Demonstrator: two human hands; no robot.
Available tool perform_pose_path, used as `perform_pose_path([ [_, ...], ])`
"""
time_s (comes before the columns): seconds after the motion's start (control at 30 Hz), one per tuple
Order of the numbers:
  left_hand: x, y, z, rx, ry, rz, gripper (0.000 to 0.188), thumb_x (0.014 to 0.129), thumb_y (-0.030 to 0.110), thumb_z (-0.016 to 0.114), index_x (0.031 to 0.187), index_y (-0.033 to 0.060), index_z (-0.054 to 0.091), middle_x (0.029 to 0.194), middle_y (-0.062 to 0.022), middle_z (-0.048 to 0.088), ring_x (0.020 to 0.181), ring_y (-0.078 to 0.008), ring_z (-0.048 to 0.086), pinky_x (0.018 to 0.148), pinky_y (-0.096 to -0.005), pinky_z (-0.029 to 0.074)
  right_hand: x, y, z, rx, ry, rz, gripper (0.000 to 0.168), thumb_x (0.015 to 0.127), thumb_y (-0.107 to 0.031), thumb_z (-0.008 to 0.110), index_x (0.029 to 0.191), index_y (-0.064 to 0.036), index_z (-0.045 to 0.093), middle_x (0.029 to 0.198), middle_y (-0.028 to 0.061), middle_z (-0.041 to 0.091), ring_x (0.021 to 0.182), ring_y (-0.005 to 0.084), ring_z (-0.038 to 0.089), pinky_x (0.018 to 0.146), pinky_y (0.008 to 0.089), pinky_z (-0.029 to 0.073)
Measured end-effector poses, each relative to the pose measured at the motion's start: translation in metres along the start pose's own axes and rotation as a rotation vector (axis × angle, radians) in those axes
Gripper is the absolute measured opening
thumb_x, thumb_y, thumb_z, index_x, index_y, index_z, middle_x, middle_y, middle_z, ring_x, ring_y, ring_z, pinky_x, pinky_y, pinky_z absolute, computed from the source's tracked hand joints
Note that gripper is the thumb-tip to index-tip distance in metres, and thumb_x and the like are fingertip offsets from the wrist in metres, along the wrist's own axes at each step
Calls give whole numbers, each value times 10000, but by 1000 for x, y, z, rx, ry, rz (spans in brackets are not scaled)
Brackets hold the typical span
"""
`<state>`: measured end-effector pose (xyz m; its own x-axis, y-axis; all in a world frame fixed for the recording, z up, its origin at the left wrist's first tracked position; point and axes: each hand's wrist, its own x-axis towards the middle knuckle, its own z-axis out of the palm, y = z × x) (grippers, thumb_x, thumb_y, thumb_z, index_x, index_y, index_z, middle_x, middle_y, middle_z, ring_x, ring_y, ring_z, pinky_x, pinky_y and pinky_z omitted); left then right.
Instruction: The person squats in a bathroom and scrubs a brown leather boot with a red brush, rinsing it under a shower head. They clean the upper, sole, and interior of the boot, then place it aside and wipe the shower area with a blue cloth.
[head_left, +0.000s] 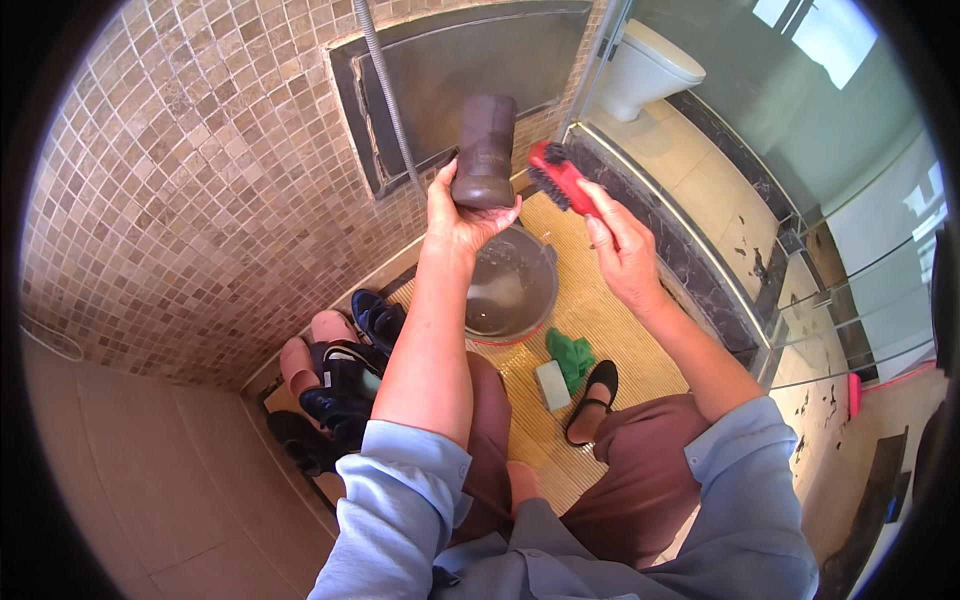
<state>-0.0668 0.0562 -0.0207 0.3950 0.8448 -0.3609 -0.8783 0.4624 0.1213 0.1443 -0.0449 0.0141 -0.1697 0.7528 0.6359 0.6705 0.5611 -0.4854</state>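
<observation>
My left hand holds up a dark brown boot from below, its shaft pointing up and its rounded heel end towards me. To the right of it, my right hand grips a red scrubbing brush with dark bristles. The bristles face the boot, and a gap separates the two. Under the hands stands a grey bucket with cloudy water in it; my left forearm covers part of its left side. The boot's toe is hidden from view.
Several shoes, dark and pink, line the tiled wall at left. A green cloth and a pale block lie on the ribbed yellow floor near my foot. A shower hose hangs behind the boot. A stone curb runs along the right.
</observation>
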Motion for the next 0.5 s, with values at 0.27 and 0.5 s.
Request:
perform_pose_path([
  [0.27, -8, -13, 8, 252, -83, 22, 361, 926, 405, 573, 1129, 109, 608, 1087, -123, 639, 993, -300, 605, 792, -552, 523, 27, -38, -5, -565, -116, -131, 520, 853, -118, 665, 1342, -281, 595, 739, 82, 561, 588, 298, 590, 576, 389, 490],
  [0.5, -15, -5, 9, 452, 53, 139, 422, 925, 443, 572, 1162, 95, 597, 1058, -124, 650, 915, -275, 640, 723, -496, 559, 30, -48, -3, -645, -116, -200, 495, 847, -103, 622, 1324, -235, 612, 732, 91, 573, 593, 264, 607, 579, 384, 462],
])
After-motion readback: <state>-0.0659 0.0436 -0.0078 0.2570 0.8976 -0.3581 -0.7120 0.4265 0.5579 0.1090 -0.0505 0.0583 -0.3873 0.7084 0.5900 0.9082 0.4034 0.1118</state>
